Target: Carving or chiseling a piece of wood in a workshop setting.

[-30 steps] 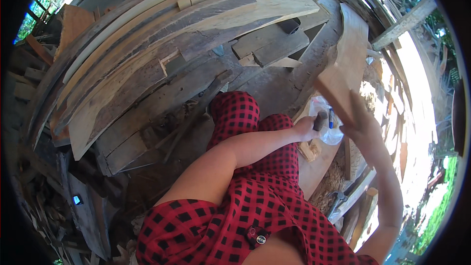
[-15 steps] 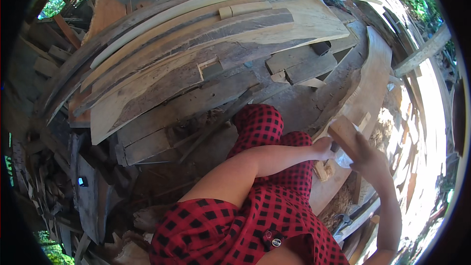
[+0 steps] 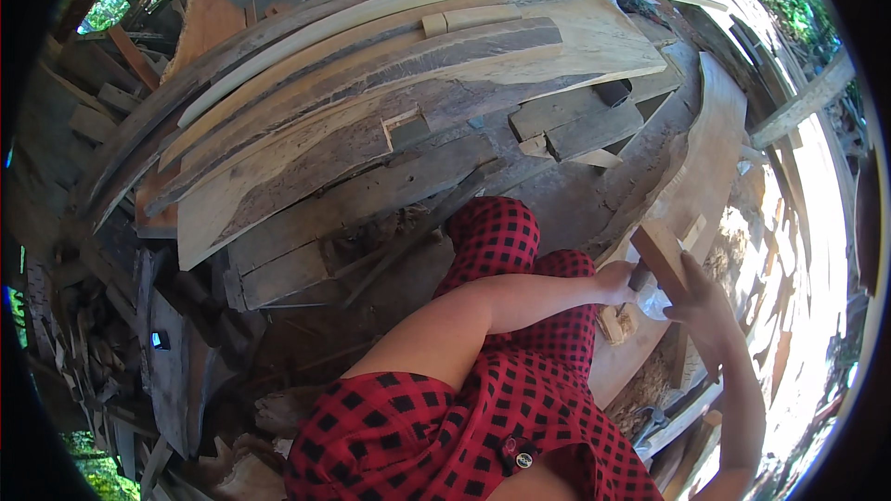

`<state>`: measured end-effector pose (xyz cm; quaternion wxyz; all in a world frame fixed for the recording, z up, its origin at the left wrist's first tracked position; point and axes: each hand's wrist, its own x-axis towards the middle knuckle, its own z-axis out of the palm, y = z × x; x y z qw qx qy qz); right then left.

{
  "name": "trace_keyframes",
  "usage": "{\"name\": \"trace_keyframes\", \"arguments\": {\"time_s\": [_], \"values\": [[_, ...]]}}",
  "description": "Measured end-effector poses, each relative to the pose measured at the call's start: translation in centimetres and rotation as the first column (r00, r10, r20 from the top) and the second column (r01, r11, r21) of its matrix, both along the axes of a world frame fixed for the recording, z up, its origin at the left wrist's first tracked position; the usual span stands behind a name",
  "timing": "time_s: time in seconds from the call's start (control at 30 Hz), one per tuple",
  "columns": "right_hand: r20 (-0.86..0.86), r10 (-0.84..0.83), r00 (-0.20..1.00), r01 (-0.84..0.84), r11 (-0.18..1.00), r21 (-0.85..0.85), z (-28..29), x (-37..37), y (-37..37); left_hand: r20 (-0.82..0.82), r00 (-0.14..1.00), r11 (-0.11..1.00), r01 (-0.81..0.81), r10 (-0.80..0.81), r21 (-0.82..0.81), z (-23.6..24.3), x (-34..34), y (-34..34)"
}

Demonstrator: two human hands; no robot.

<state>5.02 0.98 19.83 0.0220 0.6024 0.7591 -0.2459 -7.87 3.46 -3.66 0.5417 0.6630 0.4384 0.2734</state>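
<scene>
My right hand (image 3: 703, 304) is closed around a brown wooden block (image 3: 661, 255), whose upper end tilts up and to the left. Just left of it, my left hand (image 3: 614, 284) grips a dark rounded piece (image 3: 639, 276) with clear plastic (image 3: 652, 301) around its lower side. What kind of thing this is cannot be made out, and the fingers partly cover it. Both hands are close together over a long pale wooden plank (image 3: 701, 162) on my right. A small light wood piece (image 3: 613, 325) lies on the plank below my left hand.
Several long boards (image 3: 371, 102) lie stacked ahead, one with a square notch (image 3: 406, 130). Short wood offcuts (image 3: 594, 121) and a dark cup-like object (image 3: 613, 93) sit beyond my knees. Scrap wood (image 3: 102, 315) piles up at left; a slanting post (image 3: 803, 102) stands at right.
The wooden block has turned slightly in my right hand and now shows a narrower face. My left hand keeps its grip. The whole view has shifted a little.
</scene>
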Motion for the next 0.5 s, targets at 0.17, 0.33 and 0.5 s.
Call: {"name": "trace_keyframes", "arguments": {"time_s": [0.17, 0.33, 0.5], "values": [[-0.265, -0.036, 0.963, 0.079, 0.985, 0.155, 2.5, -0.6, 0.7, 0.065, 0.996, 0.997, -0.07, 0.068, 0.022, -1.5, 0.5, 0.1], [-0.273, 0.082, 0.959, 0.007, 0.951, 0.309, 2.7, -1.9, -0.4, 0.017, 0.998, 0.998, -0.052, 0.053, -0.043, -0.5, 0.2, 0.1], [0.207, 0.083, 0.975, -0.066, 0.994, -0.086, 1.5, -1.0, -0.1, 0.074, 0.997, 0.998, -0.035, 0.039, -0.056, -0.7, 0.2, 0.0]]}}
